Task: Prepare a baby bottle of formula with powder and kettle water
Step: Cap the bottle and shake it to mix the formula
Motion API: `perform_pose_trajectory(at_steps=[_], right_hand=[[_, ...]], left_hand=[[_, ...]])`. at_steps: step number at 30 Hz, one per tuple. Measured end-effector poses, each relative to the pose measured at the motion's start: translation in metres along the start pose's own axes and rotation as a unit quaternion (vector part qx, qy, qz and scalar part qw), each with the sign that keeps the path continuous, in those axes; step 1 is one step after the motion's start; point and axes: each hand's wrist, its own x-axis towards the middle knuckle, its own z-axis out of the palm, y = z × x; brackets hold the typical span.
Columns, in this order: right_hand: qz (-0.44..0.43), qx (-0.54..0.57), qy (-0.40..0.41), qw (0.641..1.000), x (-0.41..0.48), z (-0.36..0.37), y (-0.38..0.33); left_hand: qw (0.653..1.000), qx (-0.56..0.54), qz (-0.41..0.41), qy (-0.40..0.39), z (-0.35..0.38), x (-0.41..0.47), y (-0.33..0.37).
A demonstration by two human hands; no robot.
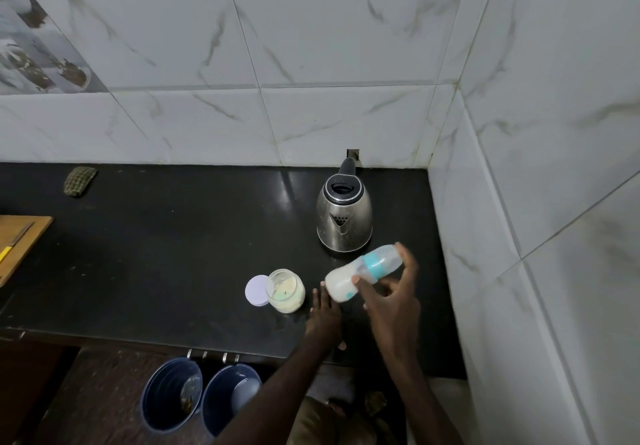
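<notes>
A baby bottle (363, 271) with a teal collar and clear cap is tilted nearly on its side above the black counter, milky liquid pooled in its lower end. My right hand (393, 292) is closed around its middle. My left hand (323, 313) lies flat on the counter (156, 254) just below the bottle's base, fingers spread, holding nothing. An open glass jar of pale powder (285, 290) stands left of my left hand, its white lid (256, 290) flat beside it. A steel kettle (344, 216) with a black lid stands behind the bottle.
Tiled walls close the back and right sides. A folded checked cloth (80, 181) lies at the back left. A wooden board (20, 243) sits at the left edge. Two dark blue buckets (201, 396) stand on the floor below the counter's front edge.
</notes>
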Motion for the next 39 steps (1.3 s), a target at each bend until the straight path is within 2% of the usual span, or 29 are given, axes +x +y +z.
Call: perform_pose_trajectory(at_steps=[5, 10, 12, 17, 22, 28, 30, 32, 34, 39], right_hand=[[-0.016, 0.081, 0.128, 0.988, 0.016, -0.017, -0.011], [0.017, -0.022, -0.011, 1.000, -0.003, 0.003, 0.011], [0.015, -0.008, 0.008, 1.000, 0.004, -0.001, 0.010], [0.009, 0.059, 0.115, 0.992, 0.023, -0.015, 0.005], [0.015, -0.031, -0.002, 0.999, 0.004, 0.001, 0.019], [-0.009, 0.048, 0.111, 0.993, 0.022, -0.012, 0.006], [-0.007, 0.032, 0.080, 0.996, 0.016, -0.008, 0.006], [0.002, -0.012, 0.009, 1.000, 0.008, -0.002, 0.014], [-0.005, -0.026, -0.012, 1.000, 0.006, -0.002, 0.018], [-0.014, 0.051, 0.097, 0.994, 0.018, -0.013, 0.007]], left_hand=[[1.000, 0.001, 0.001, 0.014, 0.003, 0.001, 0.002], [1.000, -0.006, 0.005, -0.006, 0.000, 0.002, 0.001], [1.000, 0.002, 0.005, 0.001, 0.001, 0.002, 0.000], [1.000, 0.014, -0.003, 0.012, 0.005, 0.003, 0.002], [1.000, 0.020, -0.002, -0.011, 0.002, 0.003, 0.003], [1.000, 0.015, -0.003, 0.010, 0.005, 0.003, 0.003], [1.000, 0.013, -0.004, 0.008, 0.004, 0.003, 0.004], [1.000, 0.008, -0.003, -0.004, 0.003, 0.004, 0.003], [1.000, 0.014, 0.000, -0.008, 0.003, 0.003, 0.003], [1.000, 0.011, -0.003, 0.015, 0.005, 0.002, 0.003]])
